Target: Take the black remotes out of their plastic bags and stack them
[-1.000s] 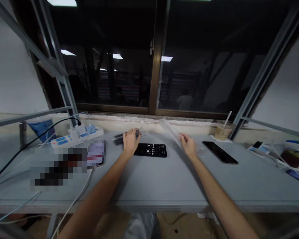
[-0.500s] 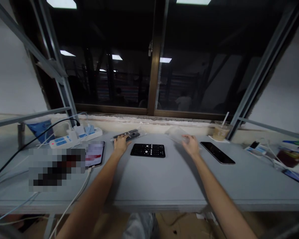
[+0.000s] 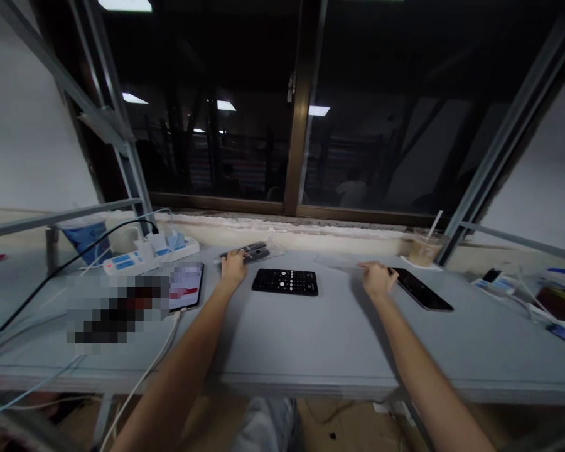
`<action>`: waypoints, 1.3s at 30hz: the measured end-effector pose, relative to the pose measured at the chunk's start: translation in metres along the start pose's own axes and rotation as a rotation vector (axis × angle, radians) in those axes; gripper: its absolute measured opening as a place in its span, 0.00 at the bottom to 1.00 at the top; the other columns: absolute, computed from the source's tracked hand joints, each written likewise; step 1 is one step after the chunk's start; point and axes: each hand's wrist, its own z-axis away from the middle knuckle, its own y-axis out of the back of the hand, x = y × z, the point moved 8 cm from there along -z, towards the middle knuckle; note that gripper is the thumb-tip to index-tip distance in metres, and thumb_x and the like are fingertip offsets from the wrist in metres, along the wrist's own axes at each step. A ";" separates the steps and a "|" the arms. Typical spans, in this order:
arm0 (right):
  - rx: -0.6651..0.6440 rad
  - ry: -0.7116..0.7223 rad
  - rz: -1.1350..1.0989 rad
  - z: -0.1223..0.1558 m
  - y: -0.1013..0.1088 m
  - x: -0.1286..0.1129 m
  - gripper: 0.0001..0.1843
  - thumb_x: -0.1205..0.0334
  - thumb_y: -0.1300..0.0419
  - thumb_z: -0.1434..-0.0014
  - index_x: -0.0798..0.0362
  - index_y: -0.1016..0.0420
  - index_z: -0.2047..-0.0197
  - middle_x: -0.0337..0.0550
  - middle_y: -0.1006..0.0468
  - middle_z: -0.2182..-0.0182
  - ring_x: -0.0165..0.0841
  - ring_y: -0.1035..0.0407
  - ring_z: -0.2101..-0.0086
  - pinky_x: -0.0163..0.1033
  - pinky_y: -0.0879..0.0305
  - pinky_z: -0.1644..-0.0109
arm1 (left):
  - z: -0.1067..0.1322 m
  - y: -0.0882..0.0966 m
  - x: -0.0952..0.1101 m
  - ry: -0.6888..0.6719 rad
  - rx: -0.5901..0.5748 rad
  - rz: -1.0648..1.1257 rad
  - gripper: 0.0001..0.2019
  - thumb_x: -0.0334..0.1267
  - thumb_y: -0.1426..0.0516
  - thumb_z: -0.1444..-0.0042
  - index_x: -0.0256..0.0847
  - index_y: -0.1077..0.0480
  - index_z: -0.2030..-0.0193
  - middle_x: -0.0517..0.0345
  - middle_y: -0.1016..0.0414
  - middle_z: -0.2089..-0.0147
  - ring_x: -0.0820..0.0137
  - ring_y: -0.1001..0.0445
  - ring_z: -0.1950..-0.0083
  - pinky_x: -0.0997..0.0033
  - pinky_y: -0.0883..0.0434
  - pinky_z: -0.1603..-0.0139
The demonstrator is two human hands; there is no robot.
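Note:
My left hand (image 3: 234, 267) is closed over the near end of dark remote controls in a clear plastic bag (image 3: 258, 253), lying at the back of the table. Just right of it, a black remote control (image 3: 286, 282) with rows of small buttons and two white round ones lies flat and untouched. My right hand (image 3: 377, 280) is open low over the table, its fingers apart and partly bent. A flat clear plastic bag (image 3: 336, 260) lies left of its fingertips. Close to its right side is a black phone (image 3: 424, 290), screen up.
At left are a white power strip (image 3: 150, 256) with plugs, a lit phone (image 3: 187, 285) on a white cable, and a blue cup (image 3: 87, 242). A drink cup with a straw (image 3: 424, 248) stands at back right. Further right are another strip (image 3: 494, 281) and cables. Metal posts frame the window.
My right hand has let go of the clear plastic bag, which now lies flatter on the table, and has moved right toward the black phone. My left hand stays on the bagged remote controls.

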 end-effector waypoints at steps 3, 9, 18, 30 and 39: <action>-0.074 -0.048 0.037 0.002 -0.009 0.002 0.18 0.67 0.53 0.48 0.55 0.21 0.67 0.54 0.23 0.68 0.43 0.32 0.64 0.55 0.52 0.51 | 0.002 0.000 -0.003 0.076 -0.008 -0.011 0.18 0.29 0.48 0.54 0.40 0.32 0.54 0.48 0.32 0.50 0.59 0.36 0.47 0.61 0.39 0.49; -0.147 -0.090 0.038 0.003 -0.022 0.001 0.22 0.54 0.53 0.47 0.56 0.21 0.67 0.58 0.24 0.66 0.48 0.32 0.60 0.56 0.48 0.52 | 0.007 0.001 -0.004 0.117 0.009 -0.042 0.21 0.47 0.45 0.52 0.37 0.33 0.54 0.43 0.34 0.50 0.55 0.38 0.47 0.59 0.42 0.48; -0.084 0.041 -0.257 0.008 -0.009 -0.036 0.19 0.59 0.50 0.50 0.54 0.26 0.58 0.51 0.24 0.62 0.41 0.31 0.60 0.49 0.42 0.52 | 0.010 0.002 -0.004 0.127 0.023 0.078 0.20 0.39 0.42 0.56 0.37 0.35 0.54 0.46 0.31 0.53 0.57 0.37 0.48 0.62 0.42 0.49; -0.285 0.197 -0.946 0.020 -0.022 -0.090 0.15 0.54 0.45 0.49 0.53 0.25 0.64 0.46 0.22 0.66 0.35 0.29 0.66 0.43 0.35 0.58 | 0.021 0.035 0.064 -0.314 0.134 0.124 0.23 0.35 0.47 0.52 0.46 0.38 0.46 0.54 0.38 0.52 0.64 0.30 0.56 0.67 0.36 0.51; -0.353 0.047 -1.115 0.019 -0.022 -0.090 0.19 0.47 0.44 0.50 0.54 0.26 0.66 0.44 0.23 0.66 0.33 0.30 0.68 0.38 0.36 0.62 | 0.029 0.024 0.087 -0.459 0.054 0.056 0.23 0.38 0.45 0.50 0.45 0.39 0.45 0.52 0.39 0.50 0.63 0.31 0.55 0.66 0.36 0.50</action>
